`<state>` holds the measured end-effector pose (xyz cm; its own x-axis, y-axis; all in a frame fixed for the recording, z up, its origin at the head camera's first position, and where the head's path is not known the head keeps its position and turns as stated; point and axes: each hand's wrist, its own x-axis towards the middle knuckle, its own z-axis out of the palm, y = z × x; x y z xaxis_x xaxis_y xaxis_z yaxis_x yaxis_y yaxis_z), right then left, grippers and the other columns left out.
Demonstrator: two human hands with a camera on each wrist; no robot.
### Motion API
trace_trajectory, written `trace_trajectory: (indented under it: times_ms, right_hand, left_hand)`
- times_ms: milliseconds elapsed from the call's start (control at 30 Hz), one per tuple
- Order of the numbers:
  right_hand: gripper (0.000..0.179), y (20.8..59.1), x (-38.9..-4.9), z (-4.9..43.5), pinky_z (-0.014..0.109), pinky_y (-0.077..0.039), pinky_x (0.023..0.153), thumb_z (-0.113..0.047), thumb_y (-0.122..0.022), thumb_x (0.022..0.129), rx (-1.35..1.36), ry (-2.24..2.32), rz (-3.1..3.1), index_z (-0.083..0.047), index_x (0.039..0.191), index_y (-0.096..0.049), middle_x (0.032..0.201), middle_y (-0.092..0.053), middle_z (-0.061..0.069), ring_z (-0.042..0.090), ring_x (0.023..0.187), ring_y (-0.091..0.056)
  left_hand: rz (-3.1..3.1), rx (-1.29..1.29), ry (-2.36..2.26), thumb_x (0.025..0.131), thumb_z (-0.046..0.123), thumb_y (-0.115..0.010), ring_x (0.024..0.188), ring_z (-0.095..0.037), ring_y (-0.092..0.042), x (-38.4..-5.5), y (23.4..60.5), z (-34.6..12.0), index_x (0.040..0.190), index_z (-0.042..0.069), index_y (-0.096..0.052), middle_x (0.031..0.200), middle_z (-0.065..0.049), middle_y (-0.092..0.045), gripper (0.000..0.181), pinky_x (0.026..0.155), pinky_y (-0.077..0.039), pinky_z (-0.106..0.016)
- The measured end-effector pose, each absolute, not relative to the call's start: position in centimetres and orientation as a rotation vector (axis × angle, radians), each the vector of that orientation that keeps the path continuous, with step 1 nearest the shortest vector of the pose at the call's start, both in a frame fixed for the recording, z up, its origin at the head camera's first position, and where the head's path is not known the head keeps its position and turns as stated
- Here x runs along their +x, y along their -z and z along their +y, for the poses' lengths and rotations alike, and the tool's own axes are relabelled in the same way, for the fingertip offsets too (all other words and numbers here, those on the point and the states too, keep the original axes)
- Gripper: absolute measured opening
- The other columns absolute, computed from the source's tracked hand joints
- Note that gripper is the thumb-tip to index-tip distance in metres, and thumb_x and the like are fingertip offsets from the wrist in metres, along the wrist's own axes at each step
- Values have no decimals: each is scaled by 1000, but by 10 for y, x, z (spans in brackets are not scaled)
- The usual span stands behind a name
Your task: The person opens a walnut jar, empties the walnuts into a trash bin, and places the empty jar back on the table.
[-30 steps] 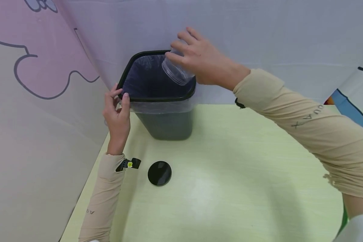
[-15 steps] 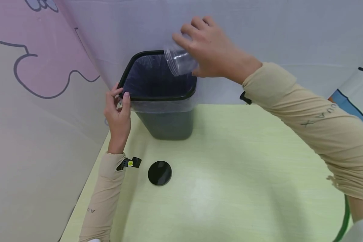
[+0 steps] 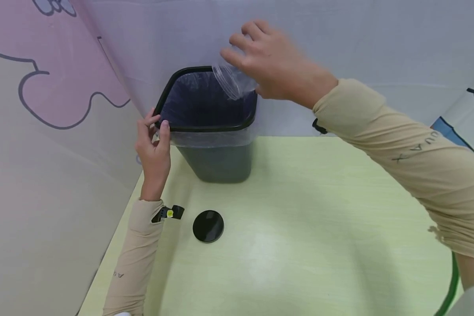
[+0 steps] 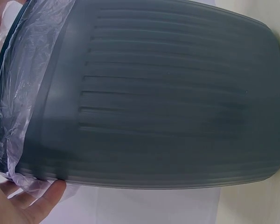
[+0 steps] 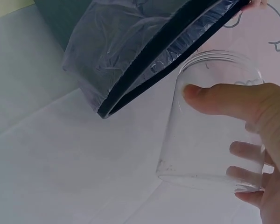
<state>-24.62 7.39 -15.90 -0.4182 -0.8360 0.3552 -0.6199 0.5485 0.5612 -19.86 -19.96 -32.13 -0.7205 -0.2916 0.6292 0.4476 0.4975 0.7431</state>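
My right hand (image 3: 270, 61) grips a clear jar (image 5: 210, 135) with a threaded mouth, tilted mouth-down over the right side of a trash bin (image 3: 217, 162). In the right wrist view a few small specks cling near the jar's base, and the thumb presses its side. My left hand (image 3: 155, 151) pinches the bin's black rim (image 3: 205, 130) at its near left corner. A clear plastic liner (image 4: 25, 84) folds over that rim and lines the inside. The bottom of the bin's inside is too dark to make out.
A round black lid (image 3: 208, 226) lies flat on the pale green table (image 3: 300, 228), in front of the bin. White cloth (image 3: 359, 39) hangs behind, and a printed wall sheet (image 3: 63, 184) borders the left. A green strip (image 3: 450, 285) shows at the lower right.
The right hand has risen and shifted slightly right with the jar, then moved back a little, changing the jar's tilt. My left hand keeps its hold on the rim.
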Motion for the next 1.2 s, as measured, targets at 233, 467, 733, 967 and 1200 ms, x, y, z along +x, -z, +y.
trace_trajectory:
  times_ms: [233, 467, 733, 967, 1200]
  right_hand:
    - [67, 163, -246, 64, 44, -13, 104, -3, -63, 70, 1232, 596, -2155, -2, 130, -35, 126, -39, 22, 40, 117, -31]
    - [62, 172, -245, 55, 45, -5, 104, -4, -65, 74, 1289, 708, -2078, -3, 130, -37, 125, -40, 23, 40, 119, -28]
    - [58, 173, -246, 55, 45, -4, 104, -3, -64, 75, 1321, 628, -2097, -3, 128, -39, 123, -41, 24, 41, 118, -29]
    - [64, 168, -246, 63, 44, -5, 105, 2, -64, 70, 1279, 514, -2196, -3, 128, -38, 126, -39, 23, 40, 120, -28]
    - [69, 163, -243, 70, 46, -19, 100, -4, -66, 64, 1217, 411, -2212, -4, 128, -39, 123, -41, 22, 39, 113, -33]
  left_hand:
    - [-2007, -124, 1286, 87, 35, -49, 105, -8, -50, -195, 319, -199, 110, 9, -51, 130, 16, -41, 35, 62, -39, -24]
    - [-2009, -122, 1287, 87, 33, -49, 106, -8, -50, -195, 319, -201, 111, 9, -51, 130, 15, -41, 34, 62, -39, -22]
    - [-2010, -122, 1289, 88, 28, -49, 108, -11, -50, -192, 315, -200, 111, 3, -50, 130, 12, -42, 34, 63, -39, -22]
    - [-2011, -122, 1281, 87, 33, -49, 106, -8, -50, -197, 319, -201, 111, 7, -51, 130, 14, -42, 35, 63, -40, -22]
    - [-2023, -134, 1283, 87, 35, -49, 107, -8, -50, -198, 320, -202, 111, 10, -51, 130, 15, -41, 35, 63, -41, -24]
